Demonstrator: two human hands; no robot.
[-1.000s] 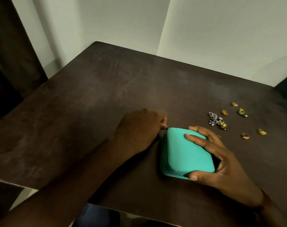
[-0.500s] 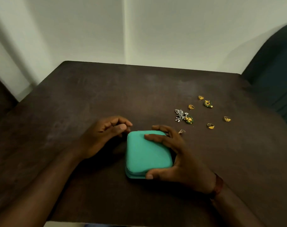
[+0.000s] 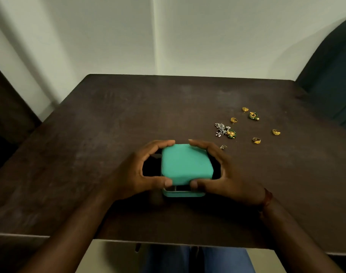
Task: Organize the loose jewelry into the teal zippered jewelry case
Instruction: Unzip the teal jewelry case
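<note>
Your teal jewelry case (image 3: 186, 166) sits on the dark counter (image 3: 109, 125), close to the near edge and about midway between left and right. Both of your hands grip its lid (image 3: 180, 154). Your left hand (image 3: 136, 172) curls round the lid's left side, with the thumb on the near edge and the fingertips hooked over the far left corner. Your right hand (image 3: 229, 174) holds the right side the same way, thumb near and fingers far. The lid is tilted up at its near edge, so a dark gap shows between it and the base (image 3: 185, 194), which lies flat on the counter. The inside is too dark to make out.

The loose jewelry lies on the counter to the far right of the case, none of it in the case. A silver cluster (image 3: 221, 130) touches a green-and-gold earring (image 3: 231, 133) just to its right. A second green-and-gold earring (image 3: 253, 115) lies farther back. Four gold rings are scattered around them: one at the far end (image 3: 245, 109), one just beyond the silver cluster (image 3: 234, 120), one out to the right (image 3: 276, 132) and one nearer to you (image 3: 256, 140). A small pale piece (image 3: 223, 147) lies just beside your right fingers.

A reddish band (image 3: 267, 198) circles your right wrist. A dark chair back (image 3: 329, 75) stands at the far right corner.
</note>
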